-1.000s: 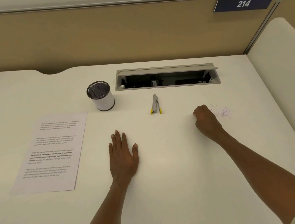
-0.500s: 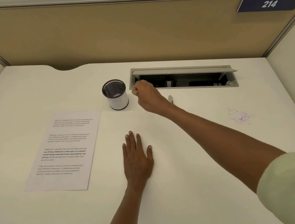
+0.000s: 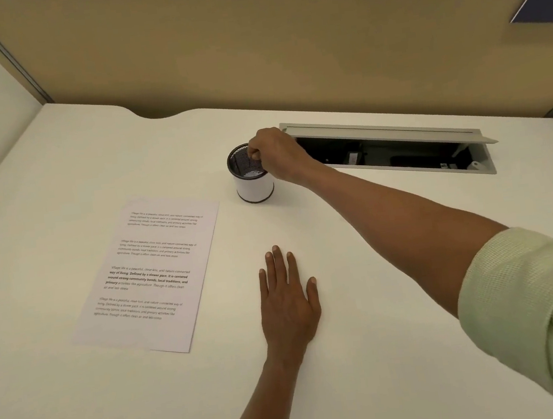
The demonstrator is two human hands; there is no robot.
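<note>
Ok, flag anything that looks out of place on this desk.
Only small things: the printed sheet lies skewed on the desk, and the cable hatch lid stands propped open. The mesh pen cup stands upright.

Whether the right hand (image 3: 276, 156) pinches anything above the cup (image 3: 254, 188) is hidden.

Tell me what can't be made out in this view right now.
Head view only:
- Right hand: its curled fingers hide whether it pinches anything over the cup.
- Cup bottom: a pale patch, too small to identify.
- Sign: cut off by the right edge.
- Paper: print too small to read.
- Cable tray: inside dark, partly behind the forearm.
</note>
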